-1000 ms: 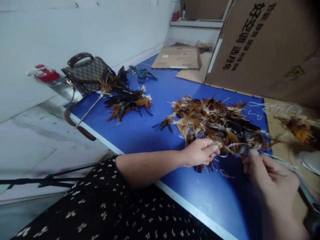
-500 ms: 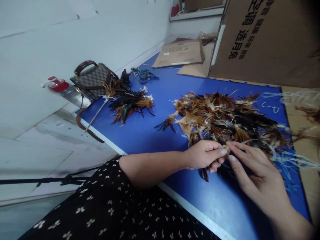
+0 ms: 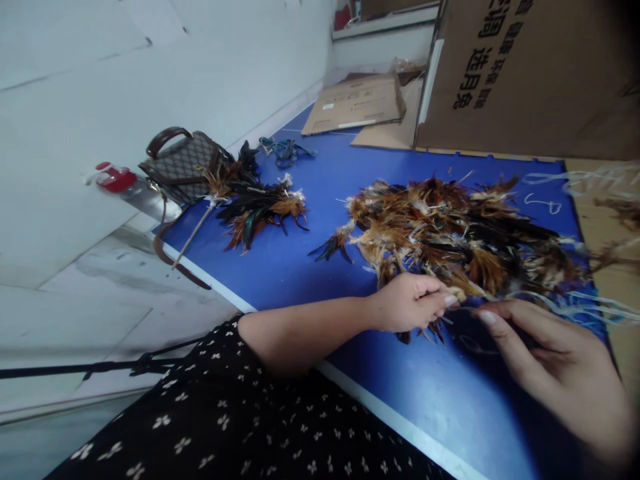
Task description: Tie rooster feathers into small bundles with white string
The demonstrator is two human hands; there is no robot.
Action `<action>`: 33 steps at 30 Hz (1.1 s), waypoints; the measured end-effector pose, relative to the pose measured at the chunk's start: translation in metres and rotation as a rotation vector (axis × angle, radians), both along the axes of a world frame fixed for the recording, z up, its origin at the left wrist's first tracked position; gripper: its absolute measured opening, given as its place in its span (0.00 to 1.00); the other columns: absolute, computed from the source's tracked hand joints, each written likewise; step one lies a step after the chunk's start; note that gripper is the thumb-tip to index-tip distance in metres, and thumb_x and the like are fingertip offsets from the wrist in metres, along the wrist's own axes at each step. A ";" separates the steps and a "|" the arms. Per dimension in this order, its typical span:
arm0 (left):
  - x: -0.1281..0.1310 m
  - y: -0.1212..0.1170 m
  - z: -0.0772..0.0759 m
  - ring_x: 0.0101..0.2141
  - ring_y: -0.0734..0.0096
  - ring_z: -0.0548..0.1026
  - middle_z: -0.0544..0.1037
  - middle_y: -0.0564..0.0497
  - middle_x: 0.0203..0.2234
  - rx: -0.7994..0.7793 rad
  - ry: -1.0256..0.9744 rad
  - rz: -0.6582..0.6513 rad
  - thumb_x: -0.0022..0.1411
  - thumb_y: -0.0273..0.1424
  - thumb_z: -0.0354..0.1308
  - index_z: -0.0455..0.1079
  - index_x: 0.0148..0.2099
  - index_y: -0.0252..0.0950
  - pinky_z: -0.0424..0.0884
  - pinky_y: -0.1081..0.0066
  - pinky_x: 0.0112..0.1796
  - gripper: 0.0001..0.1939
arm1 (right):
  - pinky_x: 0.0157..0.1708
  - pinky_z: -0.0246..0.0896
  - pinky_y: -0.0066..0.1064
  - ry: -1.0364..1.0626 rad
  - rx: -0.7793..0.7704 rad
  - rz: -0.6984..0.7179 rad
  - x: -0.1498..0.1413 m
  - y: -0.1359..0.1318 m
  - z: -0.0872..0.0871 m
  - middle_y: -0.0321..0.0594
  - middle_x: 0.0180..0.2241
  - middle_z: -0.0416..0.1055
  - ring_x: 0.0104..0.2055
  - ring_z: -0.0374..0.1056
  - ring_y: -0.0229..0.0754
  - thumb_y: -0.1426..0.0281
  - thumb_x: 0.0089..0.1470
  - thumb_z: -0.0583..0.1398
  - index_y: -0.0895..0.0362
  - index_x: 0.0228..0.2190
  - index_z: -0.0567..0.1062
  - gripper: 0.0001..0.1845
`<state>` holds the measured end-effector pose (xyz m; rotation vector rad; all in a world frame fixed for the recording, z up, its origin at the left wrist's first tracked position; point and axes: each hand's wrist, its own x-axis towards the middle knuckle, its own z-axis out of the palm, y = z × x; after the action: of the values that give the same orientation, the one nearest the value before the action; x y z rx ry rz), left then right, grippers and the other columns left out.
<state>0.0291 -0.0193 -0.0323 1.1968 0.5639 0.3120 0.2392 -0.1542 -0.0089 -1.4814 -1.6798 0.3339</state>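
Tan tuft (image 3: 457, 293) in left hand (image 3: 414, 304)

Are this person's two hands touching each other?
No, a gap shows between the left hand and the right hand.

The worktop (image 3: 295, 280) is strong blue, edged in white. On it, the feather heap (image 3: 440, 230) mixes rust, ginger, tan and black with flecks of cream; the held stub (image 3: 456, 293) is straw-yellow. The smaller feather bundle (image 3: 255, 208) runs glossy black and orange-brown (one plume gleams dark green), and its stick (image 3: 193, 235) is greyish tan. The handbag (image 3: 187, 160) carries a grey-brown diamond lattice with dark brown trim. A red cap (image 3: 116, 178) tops the clear bottle (image 3: 143, 199). Cords (image 3: 286, 152) are teal, and the black dress (image 3: 225, 413) bears small cream blossoms.
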 end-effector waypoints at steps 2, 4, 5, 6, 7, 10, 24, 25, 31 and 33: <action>-0.003 0.000 0.002 0.26 0.78 0.68 0.73 0.58 0.27 0.131 0.062 -0.087 0.81 0.36 0.67 0.75 0.40 0.36 0.67 0.73 0.31 0.14 | 0.32 0.73 0.30 0.010 0.032 0.032 -0.004 0.001 0.002 0.38 0.35 0.86 0.30 0.80 0.41 0.56 0.76 0.70 0.49 0.41 0.89 0.13; -0.006 -0.001 0.007 0.29 0.76 0.71 0.74 0.56 0.27 0.215 0.066 -0.212 0.80 0.31 0.67 0.74 0.37 0.37 0.69 0.73 0.34 0.14 | 0.33 0.75 0.30 0.023 0.033 0.044 -0.006 0.002 0.005 0.40 0.35 0.87 0.31 0.81 0.42 0.55 0.76 0.70 0.49 0.41 0.90 0.14; -0.007 -0.001 0.010 0.30 0.76 0.72 0.75 0.55 0.28 0.236 0.055 -0.273 0.80 0.28 0.67 0.74 0.36 0.37 0.71 0.72 0.35 0.14 | 0.34 0.76 0.31 0.033 0.021 0.043 -0.007 0.003 0.005 0.41 0.35 0.88 0.31 0.82 0.43 0.53 0.76 0.70 0.49 0.40 0.91 0.16; -0.009 -0.001 0.013 0.31 0.75 0.73 0.76 0.54 0.29 0.243 0.042 -0.326 0.79 0.26 0.65 0.74 0.36 0.37 0.72 0.72 0.36 0.14 | 0.35 0.77 0.31 0.047 -0.002 0.040 -0.008 0.004 0.005 0.42 0.35 0.88 0.32 0.82 0.43 0.50 0.76 0.70 0.49 0.39 0.91 0.19; -0.010 -0.001 0.015 0.32 0.75 0.74 0.77 0.53 0.31 0.235 0.028 -0.372 0.80 0.25 0.64 0.74 0.36 0.37 0.73 0.71 0.37 0.14 | 0.35 0.77 0.31 0.066 -0.029 0.030 -0.008 0.005 0.005 0.43 0.35 0.88 0.32 0.82 0.44 0.47 0.76 0.69 0.50 0.38 0.91 0.22; -0.010 -0.002 0.018 0.30 0.76 0.72 0.75 0.53 0.32 0.079 -0.042 -0.435 0.82 0.25 0.59 0.75 0.39 0.36 0.73 0.71 0.36 0.13 | 0.32 0.74 0.30 0.117 -0.106 -0.051 -0.007 0.007 0.000 0.43 0.32 0.86 0.30 0.79 0.42 0.39 0.74 0.69 0.52 0.36 0.90 0.30; -0.006 -0.002 0.023 0.25 0.81 0.66 0.74 0.58 0.29 -0.086 0.037 -0.303 0.81 0.32 0.69 0.74 0.43 0.35 0.64 0.72 0.30 0.11 | 0.35 0.78 0.30 0.032 0.113 -0.151 -0.006 0.010 -0.015 0.39 0.34 0.88 0.31 0.82 0.43 0.51 0.75 0.70 0.50 0.40 0.91 0.18; -0.006 -0.003 0.022 0.25 0.81 0.67 0.75 0.58 0.29 -0.058 0.081 -0.337 0.83 0.31 0.67 0.74 0.43 0.35 0.65 0.72 0.31 0.11 | 0.36 0.78 0.29 0.031 0.133 -0.141 -0.006 0.009 -0.013 0.39 0.35 0.88 0.31 0.82 0.43 0.53 0.75 0.71 0.50 0.40 0.91 0.16; -0.005 -0.003 0.009 0.27 0.77 0.70 0.74 0.58 0.28 0.124 0.233 -0.275 0.85 0.33 0.62 0.71 0.39 0.37 0.68 0.72 0.32 0.15 | 0.36 0.77 0.25 0.055 0.142 -0.019 -0.010 0.003 -0.003 0.35 0.36 0.87 0.32 0.82 0.38 0.65 0.75 0.71 0.48 0.42 0.90 0.06; -0.005 0.000 0.007 0.28 0.75 0.71 0.76 0.57 0.28 0.237 0.240 -0.280 0.83 0.32 0.63 0.72 0.38 0.37 0.69 0.70 0.34 0.15 | 0.36 0.77 0.25 0.049 0.149 0.022 -0.010 0.005 -0.001 0.35 0.36 0.87 0.33 0.83 0.39 0.67 0.75 0.71 0.48 0.42 0.90 0.05</action>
<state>0.0246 -0.0193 -0.0249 1.5356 0.5680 -0.0059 0.2294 -0.1497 -0.0099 -1.3356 -1.6467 0.2495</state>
